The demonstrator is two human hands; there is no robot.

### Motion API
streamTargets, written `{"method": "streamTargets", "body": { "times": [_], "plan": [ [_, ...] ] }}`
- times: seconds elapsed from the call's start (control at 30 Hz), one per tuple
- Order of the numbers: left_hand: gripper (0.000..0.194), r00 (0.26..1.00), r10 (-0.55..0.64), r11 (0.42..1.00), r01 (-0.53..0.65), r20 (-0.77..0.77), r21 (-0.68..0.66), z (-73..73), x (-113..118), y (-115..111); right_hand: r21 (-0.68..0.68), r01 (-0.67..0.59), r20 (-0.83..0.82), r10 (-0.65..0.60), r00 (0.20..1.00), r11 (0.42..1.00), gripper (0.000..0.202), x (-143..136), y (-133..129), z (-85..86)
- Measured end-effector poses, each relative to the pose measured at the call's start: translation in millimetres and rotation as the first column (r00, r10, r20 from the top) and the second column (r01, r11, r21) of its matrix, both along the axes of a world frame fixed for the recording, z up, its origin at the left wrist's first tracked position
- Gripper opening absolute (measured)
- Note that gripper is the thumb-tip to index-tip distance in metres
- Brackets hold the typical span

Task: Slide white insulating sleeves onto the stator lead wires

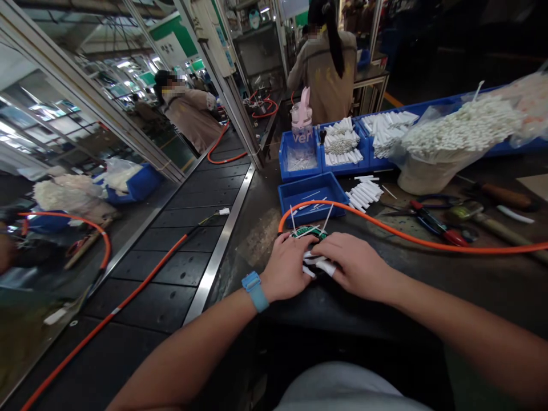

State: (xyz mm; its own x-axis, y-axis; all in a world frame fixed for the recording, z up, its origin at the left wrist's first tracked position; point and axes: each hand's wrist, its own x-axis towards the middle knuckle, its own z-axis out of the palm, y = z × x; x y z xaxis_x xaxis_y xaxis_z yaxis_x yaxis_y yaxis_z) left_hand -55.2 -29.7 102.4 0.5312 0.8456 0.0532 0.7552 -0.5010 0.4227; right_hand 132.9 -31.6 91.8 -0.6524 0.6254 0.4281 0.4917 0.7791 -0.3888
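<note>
My left hand (287,267), with a blue watch (254,290) on its wrist, curls round the near left side of a round part with a green ring (309,231). Thin white ties stick up from this part. My right hand (359,267) closes on a short white sleeve (326,267) at the part's near side. More white pieces show between both hands, partly covered by the fingers. An orange cable (385,229) arches behind the part and runs off to the right.
Ahead stand a shallow blue tray (289,197) and a pile of white tubes (363,194). Pliers (436,225) and a hammer (496,222) lie right. Left runs a black conveyor (149,274) carrying another orange cable (141,288). Two co-workers (325,74) are farther off.
</note>
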Motion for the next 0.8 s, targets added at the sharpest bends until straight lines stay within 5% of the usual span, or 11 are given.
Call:
{"method": "streamTargets", "body": {
  "times": [0.2, 0.37, 0.53, 0.63, 0.8],
  "plan": [
    [0.057, 1.0, 0.005, 1.0, -0.005, -0.012, 0.021, -0.1, 0, -1, 0.121, -0.08, 0.059, 0.074, 0.996, 0.989, 0.018, -9, -16, -6.7],
    [0.051, 0.996, -0.071, 0.997, 0.071, -0.055, 0.0, 5.0, 3, 3, 0.281, -0.135, 0.139, 0.099, 0.985, 0.95, 0.016, -13, -10, 4.9],
    [0.05, 0.993, -0.073, 0.997, 0.069, -0.095, -0.041, 8.5, 5, 8, -0.038, -0.053, 0.052, 0.055, 0.997, 0.998, 0.016, -1, 24, 3.7],
    [0.048, 0.992, -0.087, 0.995, 0.081, -0.095, -0.062, 7.2, 4, 9, -0.266, -0.006, -0.039, -0.005, 0.999, 0.964, 0.015, 4, 39, -8.4],
    [0.048, 0.995, -0.079, 0.997, 0.079, -0.053, -0.003, 3.7, 1, 7, -0.258, -0.055, -0.106, 0.028, 0.994, 0.965, 0.008, 8, 34, -19.4]
  ]
}}
